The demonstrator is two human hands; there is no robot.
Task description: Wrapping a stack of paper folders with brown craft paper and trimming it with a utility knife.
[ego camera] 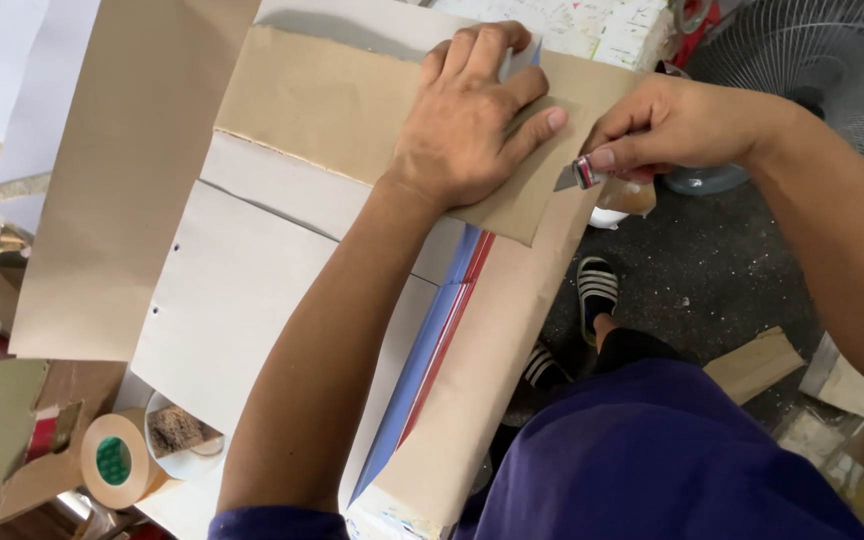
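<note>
While the right hand (667, 125) pinches a small cutter (580, 174) with fingers closed tight on it, the blade tip sits right at the edge of the brown paper flap (352, 110). Left hand (472, 115) is flat on that flap, fingers spread, pressing it down, not gripping anything.

Looks to me like the slicing step of wrapping a stack (252, 300) in brown paper. The next move probably wants a steady pull along the fold while the left hand keeps the flap from sliding, thumb clear of the blade.

Count, all relative to the stack: one cutter at its right edge, one flap on top, one roll of tape (112, 462) off its near-left corner, one white cup (184, 438) just beside the tape, one fan (812, 70) well to the right, two striped sandals (597, 285) on the floor to the right.
</note>
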